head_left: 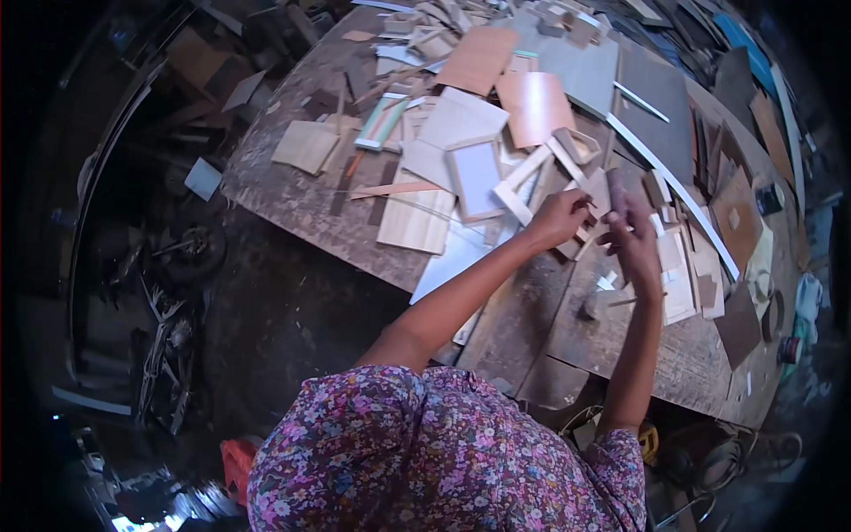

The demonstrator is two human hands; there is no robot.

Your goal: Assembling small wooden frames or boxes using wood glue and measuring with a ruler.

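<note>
My left hand [560, 219] is over the crowded workbench, its fingers curled inward; whatever lies between the fingertips is too small to make out. Just to its right, my right hand [634, 248] has its fingers bent around the lower end of a reddish-brown rounded piece [617, 188], which points away from me. Small pale wooden frame parts [523, 182] lie beside and beneath my left hand. To the left of these rests a framed panel [477, 179] with a pale bluish face. A light wooden frame [681, 275] lies to the right of my right wrist.
Thin wooden boards [412, 222] and glossy brown panels [536, 106] cover the workbench [292, 199]. A long white strip [674, 191] runs along the right side. At the right edge stands a dark can [769, 199]. Cables [722, 461] hang below the bench's front edge.
</note>
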